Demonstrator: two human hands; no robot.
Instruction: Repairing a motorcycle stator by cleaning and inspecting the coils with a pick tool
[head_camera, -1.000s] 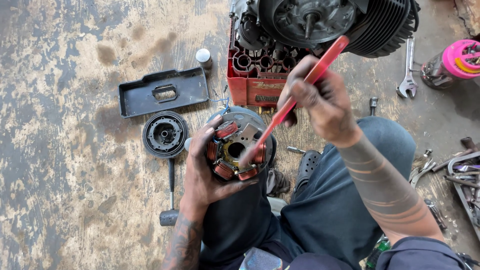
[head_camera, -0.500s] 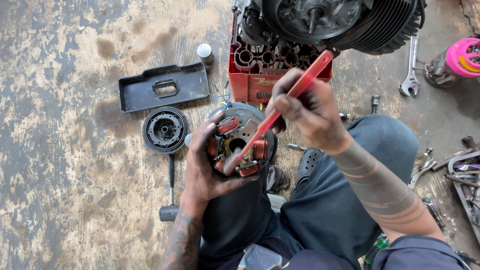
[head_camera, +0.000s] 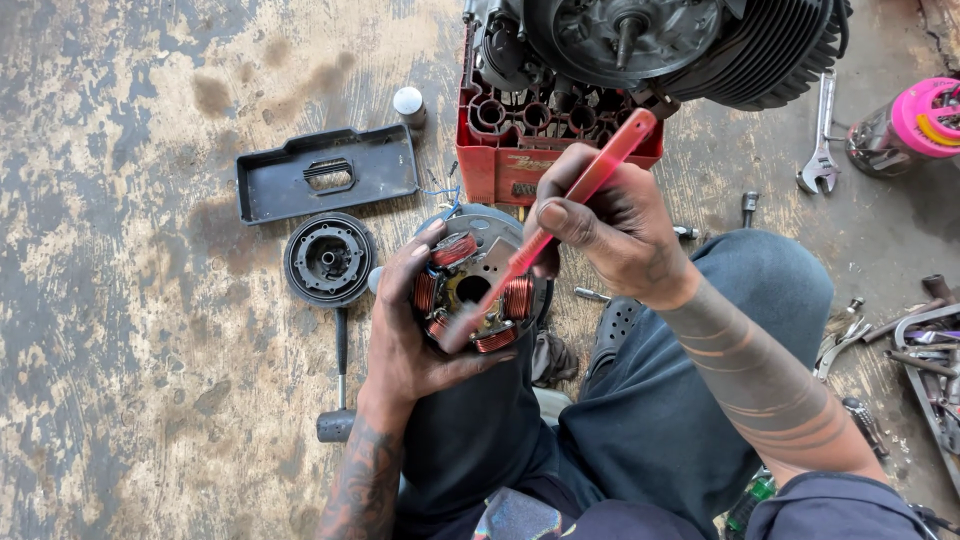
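Over stator (head_camera: 470, 290), red toothbrush (head_camera: 570, 205)

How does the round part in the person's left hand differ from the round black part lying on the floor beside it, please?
The coil plate is held up in the left hand, while the black disc lies flat on the floor, untouched. The coil plate carries copper-red windings around a metal face; the black disc is plain dark all over. A red brush in the right hand touches the coil plate only. Both are round with a central hole.
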